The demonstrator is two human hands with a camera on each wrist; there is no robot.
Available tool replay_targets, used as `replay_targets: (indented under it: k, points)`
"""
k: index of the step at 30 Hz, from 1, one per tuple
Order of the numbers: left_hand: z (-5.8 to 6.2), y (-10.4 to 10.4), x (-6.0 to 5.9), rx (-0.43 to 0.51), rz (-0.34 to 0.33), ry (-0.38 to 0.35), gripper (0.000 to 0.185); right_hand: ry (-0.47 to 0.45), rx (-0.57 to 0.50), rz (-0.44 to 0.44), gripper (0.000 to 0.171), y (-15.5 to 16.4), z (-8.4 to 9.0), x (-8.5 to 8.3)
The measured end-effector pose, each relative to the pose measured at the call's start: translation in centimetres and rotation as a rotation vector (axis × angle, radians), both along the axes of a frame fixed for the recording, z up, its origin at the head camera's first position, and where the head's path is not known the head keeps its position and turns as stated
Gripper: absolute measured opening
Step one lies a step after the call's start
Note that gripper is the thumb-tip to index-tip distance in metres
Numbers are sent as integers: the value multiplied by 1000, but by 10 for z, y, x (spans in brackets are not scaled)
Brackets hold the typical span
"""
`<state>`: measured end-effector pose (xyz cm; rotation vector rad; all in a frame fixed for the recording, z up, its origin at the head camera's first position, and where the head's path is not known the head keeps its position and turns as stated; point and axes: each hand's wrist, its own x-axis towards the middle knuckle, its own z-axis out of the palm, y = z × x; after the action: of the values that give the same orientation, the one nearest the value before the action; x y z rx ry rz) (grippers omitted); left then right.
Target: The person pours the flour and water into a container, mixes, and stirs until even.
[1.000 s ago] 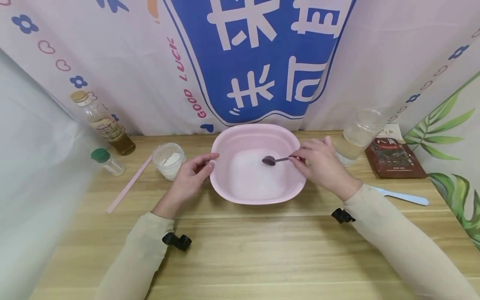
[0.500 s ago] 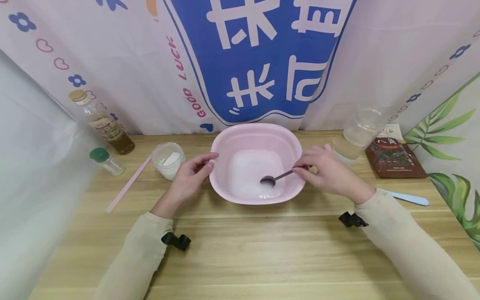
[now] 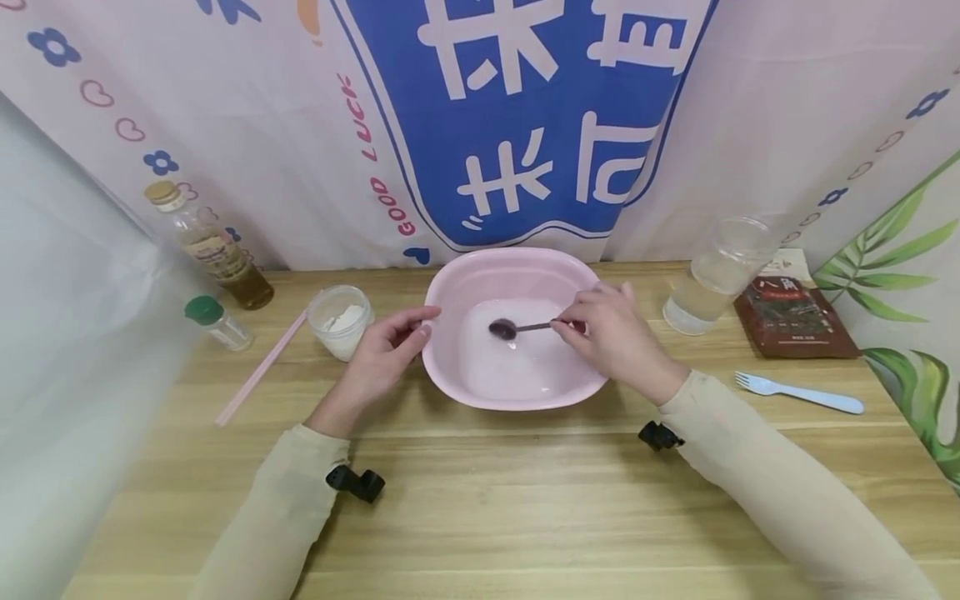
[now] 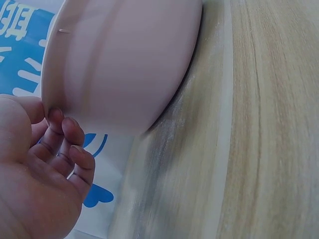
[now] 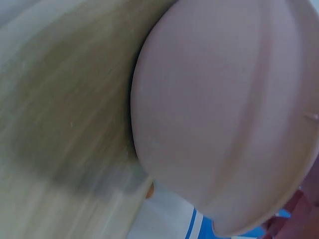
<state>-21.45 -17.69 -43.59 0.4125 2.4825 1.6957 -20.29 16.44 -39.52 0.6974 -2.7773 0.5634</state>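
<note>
A pink plastic basin (image 3: 444,346) stands on the wooden table with cloudy white liquid (image 3: 510,379) in its bottom. My left hand (image 3: 386,354) pinches its left rim between thumb and fingers; the left wrist view has that hand (image 4: 45,169) at the edge of the basin's outer wall (image 4: 124,59). Over the basin's right side, my right hand (image 3: 615,337) pinches the handle of a small dark spoon (image 3: 502,329). The spoon's bowl lies at the liquid, left of the basin's middle. In the right wrist view the basin's wall (image 5: 209,99) hides most of the right hand.
Left of the basin are a jar of white powder (image 3: 341,333), a pink stick (image 3: 262,367), a green-capped shaker (image 3: 217,322) and an oil bottle (image 3: 225,258). To the right stand a clear container of water (image 3: 693,300), a brown packet (image 3: 795,321) and a blue fork (image 3: 802,393).
My right hand has swept the spoon through the basin, first toward the near side, then back and leftward. The left hand stays at the rim. The whole fork now shows.
</note>
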Motion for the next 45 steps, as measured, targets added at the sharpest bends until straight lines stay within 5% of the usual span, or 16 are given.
replay_targets:
  k: [10, 21, 30, 36, 45]
  points:
    - [3, -1, -1, -25, 2, -25, 37, 84, 4, -116, 12, 13, 2, -7]
    - [2, 1, 0, -8, 0, -31, 37, -141, -73, 109, 9, -11, 3, -3]
    - [2, 2, 0, 2, 2, -27, 37, -178, -26, 290, 9, -7, 7, 9]
    - [2, 2, 0, 3, -2, -23, 37, -156, 1, 307, 7, 15, 10, 13]
    - [2, 2, 0, -1, 5, -25, 37, -130, -10, 211, 5, 46, 16, 14]
